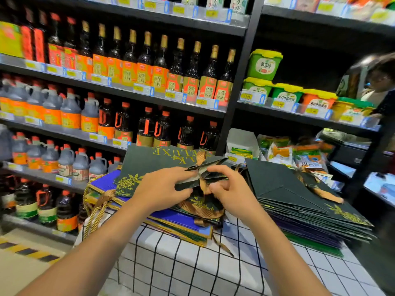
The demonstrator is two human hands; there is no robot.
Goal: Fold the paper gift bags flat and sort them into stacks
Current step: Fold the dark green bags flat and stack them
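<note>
Dark shelves (119,97) fill the far side, packed with rows of dark sauce bottles (147,65) carrying orange and red labels, and grey jugs (70,110) on the lower left tiers. On the far right shelf sit green and orange tubs (265,65) with yellow lids, and packets (277,151) lie on the tier below. A person (382,86) shows partly at the far right edge.

Near the camera stands a table (192,268) under a white cloth with a black grid. On its right lies a tall stack (303,210) of flattened bags, dark green on top with purple ones lower down. On its left lies a second pile (171,218), blue and dark green bags with gold edges, gold cord handles (94,210) hanging off its left side and brown ribbon (201,208) trailing near its right end.

Above the left pile, between the two stacks, a dark green bag (154,165) with gold lettering and a gold leaf print is held, its open end partly collapsed into folds. The left hand (164,189) pinches the folded edge from the left, thumb under and fingers over. The right hand (230,189) grips the same folds from the right, fingers curled round the paper and a brown ribbon handle.
</note>
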